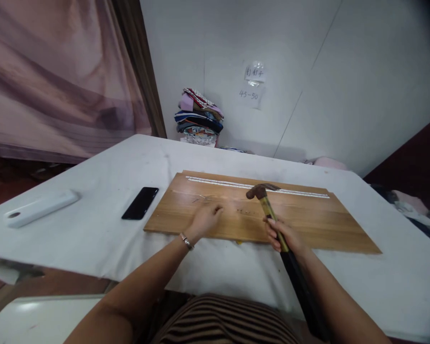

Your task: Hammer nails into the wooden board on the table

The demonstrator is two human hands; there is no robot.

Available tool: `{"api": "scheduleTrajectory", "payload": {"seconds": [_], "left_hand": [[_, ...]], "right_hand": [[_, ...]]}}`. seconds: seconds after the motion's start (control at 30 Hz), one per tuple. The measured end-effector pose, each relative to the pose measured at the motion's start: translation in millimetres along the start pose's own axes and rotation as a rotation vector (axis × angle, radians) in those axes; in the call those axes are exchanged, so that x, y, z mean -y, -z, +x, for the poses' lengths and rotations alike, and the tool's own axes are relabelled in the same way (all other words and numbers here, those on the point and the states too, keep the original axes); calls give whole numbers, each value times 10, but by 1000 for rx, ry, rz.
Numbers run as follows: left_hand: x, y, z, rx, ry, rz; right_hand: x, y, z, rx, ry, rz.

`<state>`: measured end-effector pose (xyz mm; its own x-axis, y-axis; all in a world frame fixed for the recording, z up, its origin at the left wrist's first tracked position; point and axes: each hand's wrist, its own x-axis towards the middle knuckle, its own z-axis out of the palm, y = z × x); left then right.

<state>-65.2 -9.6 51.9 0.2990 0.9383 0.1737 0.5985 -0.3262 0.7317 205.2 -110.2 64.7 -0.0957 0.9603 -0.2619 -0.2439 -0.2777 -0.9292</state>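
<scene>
A wooden board (308, 220) lies on the white table (93, 229) in front of me. My right hand (284, 236) is closed round the yellow and black handle of a claw hammer (261, 192), whose rusty head hovers over the board's middle. My left hand (206, 217) rests on the board to the left of the hammer head, fingers curled downward toward a few small nails (200, 198). Whether it pinches a nail is hidden. A row of tiny dark marks (245, 210) sits between the two hands. A white strip (254, 186) runs along the board's far edge.
A black phone (140, 203) lies left of the board, and a white oblong object (39, 208) further left. Folded cloths (199, 117) are stacked against the back wall, under a paper note (252, 86). A curtain (57, 76) hangs at the left.
</scene>
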Motion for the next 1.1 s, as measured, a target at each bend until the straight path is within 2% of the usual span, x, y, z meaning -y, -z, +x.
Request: {"api": "scheduleTrajectory", "payload": {"seconds": [0.1,0.27,0.37,0.47,0.63,0.8,1.1], "left_hand": [[338,204,23,-63,86,202],[692,217,166,-104,56,346],[706,180,278,-69,-47,406],[607,152,364,10,-139,454],[517,119,420,48,-144,527],[578,91,426,50,-157,582],[822,-39,299,-31,-188,569]], "right_hand": [[22,16,-65,-70,10,-36],[-113,-4,-125,-151,-17,-114],[-175,-36,-184,-169,8,-127],[-121,-106,-255,-210,68,-125],[-13,-232,-308,-247,15,-167],[-125,-274,-248,-230,-36,-147],[-351,-211,-121,-214,-7,-214]]}}
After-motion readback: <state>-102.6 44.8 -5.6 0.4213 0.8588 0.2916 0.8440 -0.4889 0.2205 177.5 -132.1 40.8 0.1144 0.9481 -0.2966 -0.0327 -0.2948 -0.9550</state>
